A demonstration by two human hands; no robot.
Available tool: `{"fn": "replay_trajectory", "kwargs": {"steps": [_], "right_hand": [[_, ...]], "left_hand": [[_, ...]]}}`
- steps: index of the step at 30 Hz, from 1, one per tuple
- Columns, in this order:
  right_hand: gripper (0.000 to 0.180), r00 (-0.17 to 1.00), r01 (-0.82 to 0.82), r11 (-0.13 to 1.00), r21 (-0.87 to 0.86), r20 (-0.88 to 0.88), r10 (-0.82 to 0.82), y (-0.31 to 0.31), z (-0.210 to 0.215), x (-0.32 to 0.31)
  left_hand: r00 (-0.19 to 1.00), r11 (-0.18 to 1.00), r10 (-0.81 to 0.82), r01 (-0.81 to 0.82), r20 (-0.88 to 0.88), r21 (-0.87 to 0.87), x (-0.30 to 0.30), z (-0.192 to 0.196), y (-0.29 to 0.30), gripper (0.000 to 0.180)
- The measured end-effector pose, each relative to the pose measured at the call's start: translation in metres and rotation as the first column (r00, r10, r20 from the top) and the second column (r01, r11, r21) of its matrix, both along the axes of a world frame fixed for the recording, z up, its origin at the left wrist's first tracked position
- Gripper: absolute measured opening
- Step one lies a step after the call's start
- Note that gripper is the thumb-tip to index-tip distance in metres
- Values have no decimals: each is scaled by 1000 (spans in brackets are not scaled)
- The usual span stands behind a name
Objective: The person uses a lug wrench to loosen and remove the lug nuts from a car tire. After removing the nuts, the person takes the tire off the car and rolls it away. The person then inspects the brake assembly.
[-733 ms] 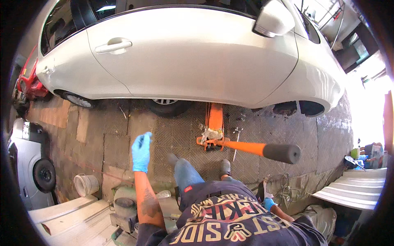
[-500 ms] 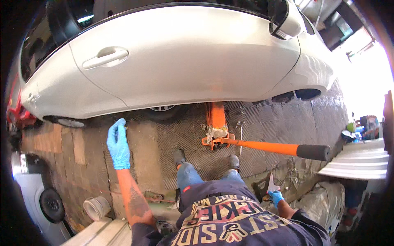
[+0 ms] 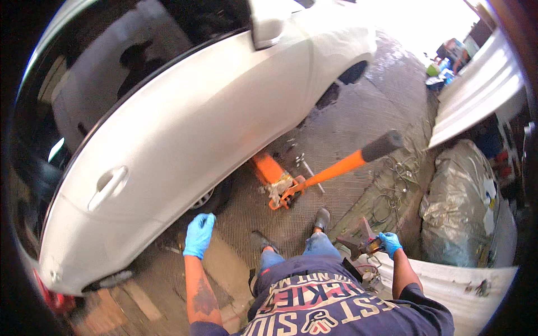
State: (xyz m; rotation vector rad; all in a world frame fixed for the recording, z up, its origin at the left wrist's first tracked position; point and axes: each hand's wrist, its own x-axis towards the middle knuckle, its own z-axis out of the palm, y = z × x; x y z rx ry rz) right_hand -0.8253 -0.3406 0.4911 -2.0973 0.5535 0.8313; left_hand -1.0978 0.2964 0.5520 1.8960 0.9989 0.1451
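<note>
My left hand point(image 3: 199, 235), in a blue glove, is raised beside the lower side of the white car point(image 3: 185, 117). Its fingers are drawn together; anything between them is too small to tell. On the right, my right hand point(image 3: 390, 242), gloved in blue too, is closed at a dark angular object point(image 3: 353, 243) with a yellowish part. The kind of that object does not show. In front of my feet, an orange floor jack point(image 3: 286, 193) reaches under the car's side, its long orange handle point(image 3: 342, 167) slanting up to the right with a black grip.
A chrome lug wrench point(image 3: 311, 173) lies beside the jack. Loose cable point(image 3: 395, 182) coils on the floor at right, near a large plastic-wrapped bundle point(image 3: 458, 204). White corrugated sheeting point(image 3: 476, 84) juts in at upper right. Flat boards point(image 3: 143, 299) lie at lower left.
My view has turned to the right, so the car now slants across it. My left hand's fingers have curled in more. My right hand shows further up, still at the dark object.
</note>
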Motion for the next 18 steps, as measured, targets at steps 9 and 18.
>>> {"fn": "replay_trajectory", "kwargs": {"steps": [9, 18], "right_hand": [[45, 993, 98, 995, 1, 62, -98, -92, -7, 63], [30, 932, 326, 936, 132, 122, -342, -189, -50, 95]], "left_hand": [[994, 973, 106, -111, -34, -203, 60, -75, -95, 32], [871, 886, -56, -182, -489, -426, 74, -151, -215, 40]]}}
